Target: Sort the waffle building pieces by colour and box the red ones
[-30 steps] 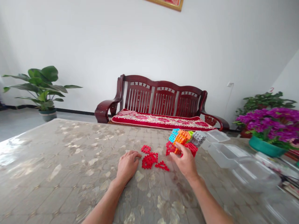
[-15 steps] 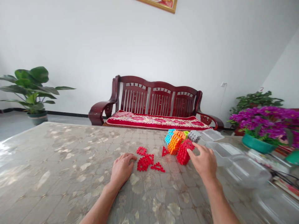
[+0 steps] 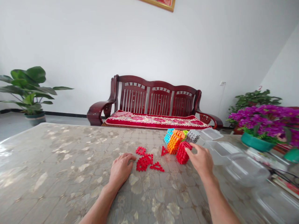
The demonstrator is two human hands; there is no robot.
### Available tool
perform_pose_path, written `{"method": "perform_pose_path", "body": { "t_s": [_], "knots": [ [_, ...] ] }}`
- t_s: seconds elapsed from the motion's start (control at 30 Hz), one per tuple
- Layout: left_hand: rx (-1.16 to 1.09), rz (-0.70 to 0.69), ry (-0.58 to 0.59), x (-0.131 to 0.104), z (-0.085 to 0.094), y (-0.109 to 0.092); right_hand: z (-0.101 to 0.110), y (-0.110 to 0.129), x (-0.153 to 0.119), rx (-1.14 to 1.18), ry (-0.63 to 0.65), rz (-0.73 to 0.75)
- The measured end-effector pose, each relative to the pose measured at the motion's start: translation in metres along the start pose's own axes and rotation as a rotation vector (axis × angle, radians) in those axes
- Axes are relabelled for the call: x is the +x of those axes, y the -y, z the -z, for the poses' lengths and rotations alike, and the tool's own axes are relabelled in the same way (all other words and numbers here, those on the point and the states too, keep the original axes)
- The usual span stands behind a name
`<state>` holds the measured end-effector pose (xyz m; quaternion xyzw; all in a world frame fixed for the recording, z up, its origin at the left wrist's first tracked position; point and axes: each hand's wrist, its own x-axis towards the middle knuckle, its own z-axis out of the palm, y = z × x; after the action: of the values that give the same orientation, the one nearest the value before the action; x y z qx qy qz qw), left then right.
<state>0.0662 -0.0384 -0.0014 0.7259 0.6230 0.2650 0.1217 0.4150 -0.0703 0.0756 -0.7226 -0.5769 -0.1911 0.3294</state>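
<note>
My left hand (image 3: 120,169) lies on the table with fingers stretched out, nothing in it. Just right of its fingertips are loose red interlocking building pieces: a square piece (image 3: 140,151), overlapping squares (image 3: 143,162) and a triangular one (image 3: 157,167). Another red triangular piece (image 3: 164,151) lies farther right. My right hand (image 3: 201,158) has thumb and index finger at the top right edge of a stack of red building pieces (image 3: 182,154), pinching there; its other fingers are partly hidden. Behind that stack stand orange (image 3: 174,141), blue (image 3: 168,136) and grey (image 3: 192,136) stacks, with a bit of green between.
Clear plastic boxes (image 3: 247,169) and lids line the table's right side. Beyond them are a teal pot (image 3: 257,141) of purple flowers and a pair of glasses (image 3: 286,175). A wooden bench (image 3: 158,96) stands behind the patterned table (image 3: 77,174).
My right hand has shifted very slightly down at the red stack, whose top looks flatter now. My left hand stays in place. The whole view has shifted a little.
</note>
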Motion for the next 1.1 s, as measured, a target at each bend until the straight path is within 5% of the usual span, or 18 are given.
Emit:
{"method": "perform_pose_path", "body": {
  "t_s": [0.23, 0.3, 0.47, 0.57, 0.83, 1.1],
  "knots": [
    [-0.009, 0.027, -0.001, -0.002, 0.005, -0.006, -0.004, 0.012, -0.009, 0.184, -0.12, 0.121],
    [-0.015, 0.033, -0.006, -0.002, 0.005, -0.007, -0.01, 0.029, -0.016, 0.277, -0.047, 0.182],
    [-0.058, 0.092, -0.034, 0.0, 0.003, -0.004, -0.033, 0.09, -0.035, 0.414, 0.405, 0.276],
    [-0.104, 0.111, -0.068, 0.001, 0.001, -0.003, -0.052, 0.124, -0.035, 0.402, 0.565, 0.289],
    [-0.185, 0.211, -0.166, -0.001, 0.005, -0.006, -0.087, 0.18, -0.017, 0.112, 0.687, 0.24],
    [-0.166, 0.191, -0.159, -0.001, 0.003, -0.005, -0.089, 0.192, -0.01, -0.001, 0.679, 0.323]
  ]
}}
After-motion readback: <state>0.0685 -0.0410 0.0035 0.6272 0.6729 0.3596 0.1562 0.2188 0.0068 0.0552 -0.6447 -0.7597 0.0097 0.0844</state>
